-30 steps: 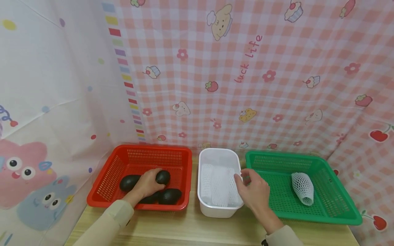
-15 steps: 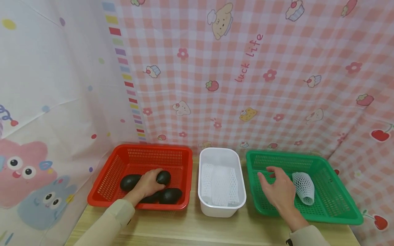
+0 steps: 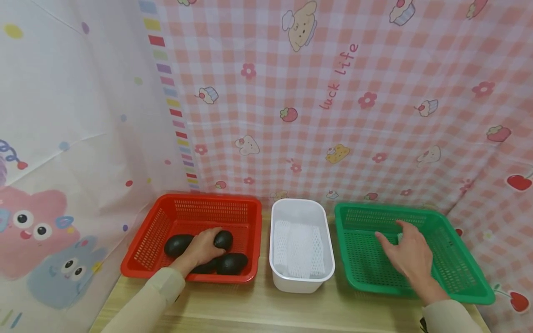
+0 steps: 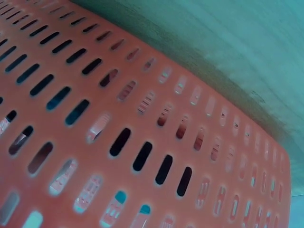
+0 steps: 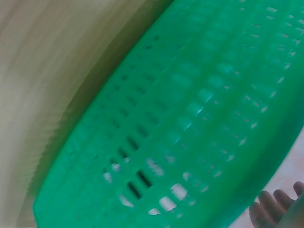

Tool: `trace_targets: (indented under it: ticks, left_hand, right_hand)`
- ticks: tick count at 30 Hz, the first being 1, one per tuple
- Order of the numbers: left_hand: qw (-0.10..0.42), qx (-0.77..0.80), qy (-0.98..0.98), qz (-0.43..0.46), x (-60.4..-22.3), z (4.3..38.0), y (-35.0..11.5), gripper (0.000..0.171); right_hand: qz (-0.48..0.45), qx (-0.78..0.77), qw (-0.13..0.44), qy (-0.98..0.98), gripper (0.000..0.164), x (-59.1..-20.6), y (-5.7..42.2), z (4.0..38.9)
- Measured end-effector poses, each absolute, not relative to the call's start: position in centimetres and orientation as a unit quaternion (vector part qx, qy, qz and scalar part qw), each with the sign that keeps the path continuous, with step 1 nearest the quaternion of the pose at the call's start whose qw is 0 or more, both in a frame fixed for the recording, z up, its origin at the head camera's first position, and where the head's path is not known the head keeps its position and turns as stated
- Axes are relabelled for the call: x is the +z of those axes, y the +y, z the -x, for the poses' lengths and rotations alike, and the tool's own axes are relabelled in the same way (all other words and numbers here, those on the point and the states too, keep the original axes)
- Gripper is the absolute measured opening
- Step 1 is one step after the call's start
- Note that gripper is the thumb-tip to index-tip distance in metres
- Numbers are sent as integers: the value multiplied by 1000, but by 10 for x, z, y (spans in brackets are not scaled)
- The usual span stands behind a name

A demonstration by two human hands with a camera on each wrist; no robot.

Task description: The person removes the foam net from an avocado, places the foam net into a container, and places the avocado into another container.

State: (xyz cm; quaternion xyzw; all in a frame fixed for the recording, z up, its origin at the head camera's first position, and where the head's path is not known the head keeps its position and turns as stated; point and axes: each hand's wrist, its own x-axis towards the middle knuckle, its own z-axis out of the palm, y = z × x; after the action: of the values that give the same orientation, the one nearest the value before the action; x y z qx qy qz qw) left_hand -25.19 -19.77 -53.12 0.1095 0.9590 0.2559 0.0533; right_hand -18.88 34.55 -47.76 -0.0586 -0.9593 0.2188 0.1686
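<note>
In the head view my left hand [image 3: 203, 248] is inside the red basket [image 3: 212, 199], its fingers and thumb around a dark avocado [image 3: 223, 240]. Beside that hand lie other dark avocados [image 3: 177, 245], one partly covered by it. My right hand [image 3: 411, 254] is over the green basket [image 3: 387, 206], thumb and fingers spread with nothing between them. Behind its fingers a sliver of a white foam net sleeve [image 3: 400, 237] shows; the rest is hidden. The right wrist view has the fingers [image 5: 270, 206] at the lower right corner, past the basket's wall.
Between the two baskets stands a white bin [image 3: 301, 283] holding several white foam net sleeves [image 3: 300, 249]. All three containers rest on a light wooden table [image 3: 250, 310]. A pink checked cloth [image 3: 266, 92] hangs behind them. The red basket's slotted wall [image 4: 107, 121] fills the left wrist view.
My right hand has moved right, from the white bin's edge to above the green basket, now covering most of the foam net sleeve there. The left hand has stayed on the avocado.
</note>
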Motion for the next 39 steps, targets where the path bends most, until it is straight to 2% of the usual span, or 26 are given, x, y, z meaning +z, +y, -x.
trace_targets:
  ticks: [5,18,27,39]
  left_hand:
    - [55,263,957,-109,-528,251,-195,73]
    - [51,261,958,-107,-531,253,-197,73]
    - [51,260,959,-104,-530,251,-197,72]
    - [52,258,960,-100,-530,251,-197,72]
  right_hand:
    - [72,199,120,-970,95,-486,367,199]
    - [110,163,-10,-980,121,-492,404,211]
    - [135,169,-88,-972,130,-498,422,220]
    - [132,185,-132,-965,126,-504,433,226]
